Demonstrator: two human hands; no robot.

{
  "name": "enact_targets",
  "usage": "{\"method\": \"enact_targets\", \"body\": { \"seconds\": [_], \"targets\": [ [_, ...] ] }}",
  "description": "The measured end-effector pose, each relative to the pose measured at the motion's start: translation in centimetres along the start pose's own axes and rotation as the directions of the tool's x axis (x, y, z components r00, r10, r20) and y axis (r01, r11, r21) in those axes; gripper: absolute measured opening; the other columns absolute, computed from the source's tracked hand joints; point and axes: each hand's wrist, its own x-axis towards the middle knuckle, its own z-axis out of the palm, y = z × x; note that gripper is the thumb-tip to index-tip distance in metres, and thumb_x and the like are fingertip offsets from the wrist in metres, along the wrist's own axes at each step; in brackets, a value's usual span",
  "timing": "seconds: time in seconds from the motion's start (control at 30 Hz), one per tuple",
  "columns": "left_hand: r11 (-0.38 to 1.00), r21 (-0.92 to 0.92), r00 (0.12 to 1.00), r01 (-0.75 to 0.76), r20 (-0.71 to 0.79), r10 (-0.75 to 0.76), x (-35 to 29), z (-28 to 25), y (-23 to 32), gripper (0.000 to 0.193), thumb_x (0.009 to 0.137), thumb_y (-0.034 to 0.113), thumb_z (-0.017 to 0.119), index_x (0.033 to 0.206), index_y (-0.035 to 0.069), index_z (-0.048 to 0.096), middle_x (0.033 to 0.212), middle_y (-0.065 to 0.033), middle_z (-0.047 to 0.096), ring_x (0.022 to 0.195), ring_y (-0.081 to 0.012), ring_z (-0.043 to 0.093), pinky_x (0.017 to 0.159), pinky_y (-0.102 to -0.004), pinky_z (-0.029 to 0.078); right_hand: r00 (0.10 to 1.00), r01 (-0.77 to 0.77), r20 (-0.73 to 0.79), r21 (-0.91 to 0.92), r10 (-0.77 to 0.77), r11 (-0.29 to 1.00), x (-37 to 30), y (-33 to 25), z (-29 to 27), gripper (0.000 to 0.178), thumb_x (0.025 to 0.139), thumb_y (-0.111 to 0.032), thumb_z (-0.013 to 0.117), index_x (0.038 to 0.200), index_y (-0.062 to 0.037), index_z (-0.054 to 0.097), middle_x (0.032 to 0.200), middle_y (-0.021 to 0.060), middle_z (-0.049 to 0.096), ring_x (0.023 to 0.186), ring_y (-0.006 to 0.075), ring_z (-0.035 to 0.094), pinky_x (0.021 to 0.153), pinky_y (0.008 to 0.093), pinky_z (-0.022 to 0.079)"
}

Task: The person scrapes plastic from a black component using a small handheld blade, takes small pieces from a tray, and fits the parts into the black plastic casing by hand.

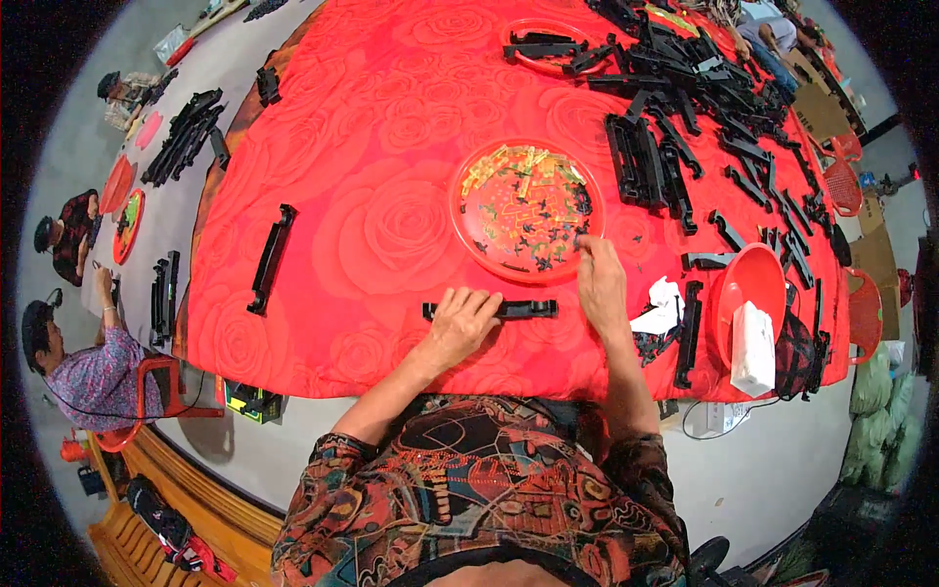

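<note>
Left hand (464, 319) holds black bar (528, 309) beneath, ends protruding.

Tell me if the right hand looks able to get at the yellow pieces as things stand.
Probably yes: the right hand is at the near right edge of the tray, and only low, small pieces lie between it and the yellow pieces on the far side.

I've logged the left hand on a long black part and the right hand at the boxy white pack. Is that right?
No: the head view shows the right hand at the edge of the round red tray. The left hand is on a long black part, as logged.
</note>
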Motion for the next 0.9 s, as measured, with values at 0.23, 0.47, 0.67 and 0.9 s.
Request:
{"method": "enact_targets", "body": {
  "seconds": [0.23, 0.47, 0.67, 0.9],
  "targets": [
    [1.000, -0.001, 0.999, -0.005, -0.041, 0.005, -0.8, 0.5, 1.2, 0.046, 0.070, 0.017, 0.069, 0.110, 0.000, 0.056, 0.095, -0.0113, 0.055, 0.084, -0.0256, 0.051, 0.071, -0.0371, 0.042, 0.938, -0.203, 0.166, -0.447, 0.303, 0.871, 10.1, 2.3, 5.7, 0.038, 0.082, -0.013, 0.051, 0.119, -0.0027, 0.047, 0.110, 0.0259, 0.050, 0.088, 0.0439, 0.059, 0.075, 0.0504, 0.049],
    [1.000, 0.008, 0.999, 0.004, -0.049, -0.004, -1.0, 1.0, 1.1, 0.048, 0.071, 0.017, 0.068, 0.114, 0.001, 0.054, 0.098, -0.0119, 0.054, 0.084, -0.0259, 0.052, 0.071, -0.0370, 0.041, 0.966, -0.034, 0.205, -0.505, 0.158, 0.863, 10.3, 1.5, 11.1, 0.036, 0.080, -0.011, 0.053, 0.114, -0.0020, 0.047, 0.107, 0.0239, 0.048, 0.075, 0.0381, 0.064, 0.058, 0.0468, 0.053],
    [1.000, 0.014, 0.998, 0.008, -0.055, -0.008, -0.5, 0.7, 1.1, 0.048, 0.070, 0.017, 0.069, 0.113, 0.001, 0.054, 0.097, -0.0118, 0.054, 0.084, -0.0257, 0.052, 0.070, -0.0372, 0.041, 0.945, 0.017, 0.291, -0.504, 0.151, 0.864, 7.5, -0.9, 8.9, 0.033, 0.078, -0.009, 0.052, 0.108, 0.0029, 0.047, 0.108, 0.0255, 0.048, 0.070, 0.0363, 0.065, 0.060, 0.0465, 0.054],
    [1.000, 0.002, 0.999, 0.016, -0.051, -0.016, -0.5, 0.8, 1.2, 0.045, 0.070, 0.017, 0.069, 0.110, 0.001, 0.055, 0.098, -0.0120, 0.055, 0.085, -0.0256, 0.053, 0.070, -0.0375, 0.041, 0.893, -0.325, 0.129, -0.477, 0.431, 0.817, 10.8, 5.4, 6.3, 0.026, 0.081, -0.015, 0.051, 0.102, 0.0006, 0.054, 0.089, 0.0249, 0.063, 0.082, 0.0414, 0.063, 0.071, 0.0488, 0.050]
  ]
}}
